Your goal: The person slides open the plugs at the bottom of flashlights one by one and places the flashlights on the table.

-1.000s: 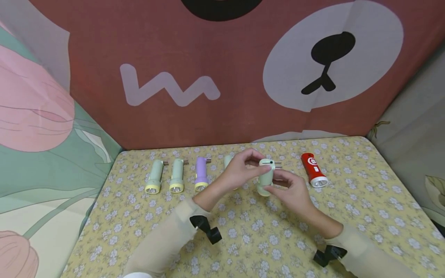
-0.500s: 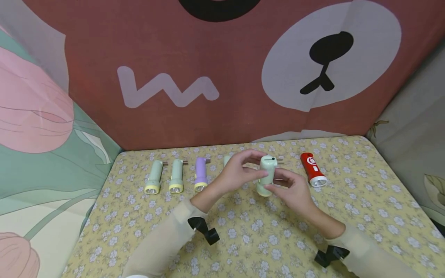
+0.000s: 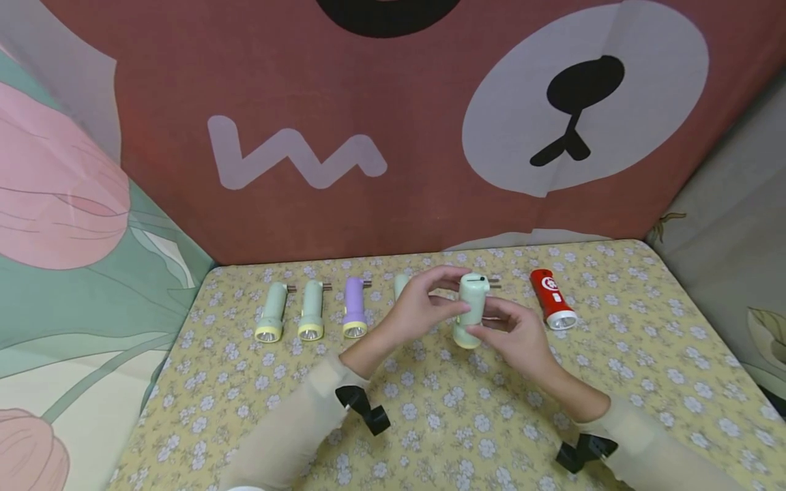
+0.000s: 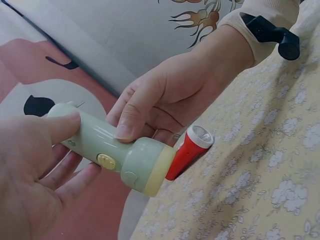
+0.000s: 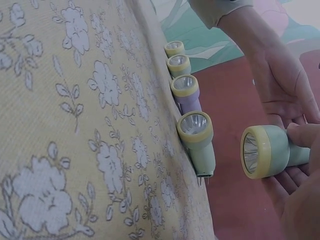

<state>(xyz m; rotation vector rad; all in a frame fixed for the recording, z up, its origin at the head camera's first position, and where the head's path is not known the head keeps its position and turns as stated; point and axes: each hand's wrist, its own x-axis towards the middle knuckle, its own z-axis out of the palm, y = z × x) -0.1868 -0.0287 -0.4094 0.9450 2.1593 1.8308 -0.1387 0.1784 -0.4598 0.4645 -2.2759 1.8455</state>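
Note:
A light green flashlight [image 3: 471, 307] with a yellow head ring is held above the table by both hands, lamp end down in the head view. My left hand [image 3: 422, 303] grips its upper end, thumb across the body. Lower down, my right hand [image 3: 518, 337] pinches it near the head. Metal plug prongs [image 3: 495, 284] stick out from its top end. The left wrist view shows a yellow switch [image 4: 106, 161] on its side; in the right wrist view its lamp [image 5: 251, 152] faces the cloth.
Left of the hands, two green flashlights [image 3: 312, 307] and a purple flashlight [image 3: 354, 303] lie in a row. Another green flashlight [image 5: 202, 150] is partly behind the left forearm in the head view. A red flashlight [image 3: 550, 296] lies to the right. Flowered cloth [image 3: 454, 423] covers the table.
The held flashlight has turned a little, its prongs swinging farther behind its top end, and its top has risen slightly. Both hands keep their hold. The flashlights on the table have stayed put.

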